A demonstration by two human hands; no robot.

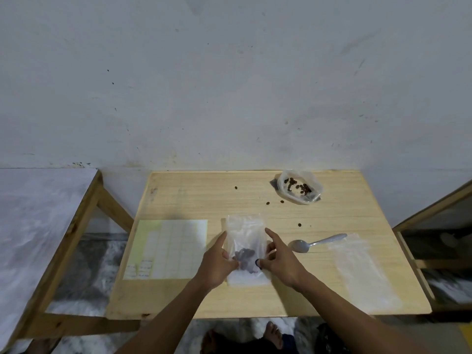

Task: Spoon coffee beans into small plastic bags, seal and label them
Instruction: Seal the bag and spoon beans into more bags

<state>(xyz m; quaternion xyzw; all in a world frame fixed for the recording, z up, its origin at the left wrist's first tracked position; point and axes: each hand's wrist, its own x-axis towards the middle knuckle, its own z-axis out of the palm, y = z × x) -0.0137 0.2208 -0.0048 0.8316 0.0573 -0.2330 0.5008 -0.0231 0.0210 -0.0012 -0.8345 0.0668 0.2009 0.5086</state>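
A small clear plastic bag (244,233) with several dark coffee beans inside lies flat on the middle of the wooden table (194,300). My left hand (217,264) holds its left edge, index finger stretched along the side. My right hand (277,259) grips its right edge, thumb on the plastic near the beans. A grey plastic spoon (310,243) rests on the table just right of my right hand. At the back right sits an open bag of coffee beans (297,186). A sheet of labels (167,249) lies left of the small bag.
More empty clear bags (362,272) lie at the right side of the table. A few loose beans (267,203) are scattered on the wood. A wooden bench (76,221) stands to the left, another wooden frame (434,208) to the right. A wall is close behind.
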